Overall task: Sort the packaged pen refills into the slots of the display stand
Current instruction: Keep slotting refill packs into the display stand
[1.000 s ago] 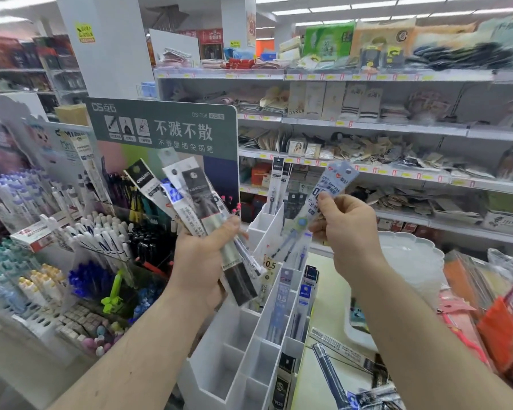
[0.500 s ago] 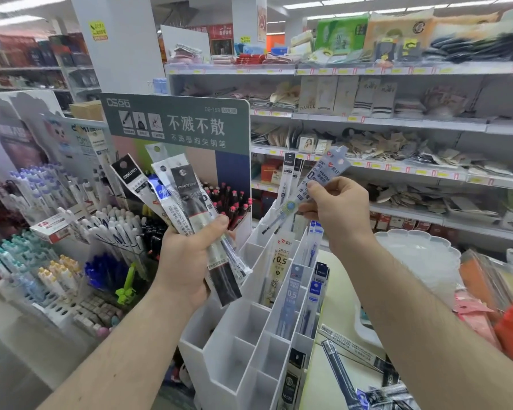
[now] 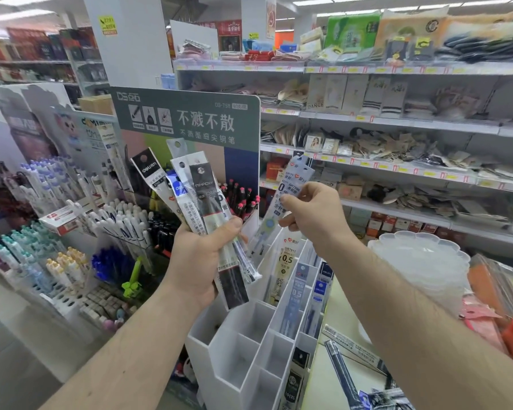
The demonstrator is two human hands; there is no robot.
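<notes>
My left hand point(image 3: 200, 258) grips a fanned bundle of several packaged pen refills point(image 3: 196, 196), black, blue and clear, held upright above the white slotted display stand point(image 3: 240, 344). My right hand point(image 3: 314, 216) pinches a single pale blue refill pack point(image 3: 290, 184), tilted, with its lower end over the stand's upper back slots. Refill packs point(image 3: 295, 294) stand in the right-hand column of slots; the left and middle slots hold nothing.
More refill packs point(image 3: 347, 371) lie loose on the counter at lower right. A stack of clear plastic trays point(image 3: 421, 261) sits to the right. Pen displays point(image 3: 71, 232) fill the left, a green sign board point(image 3: 187, 119) stands behind, and store shelves point(image 3: 397, 122) run across the back.
My right hand has lowered the pale blue pack and moved it left toward the stand's back slots. My left hand keeps its bundle. The view has shifted.
</notes>
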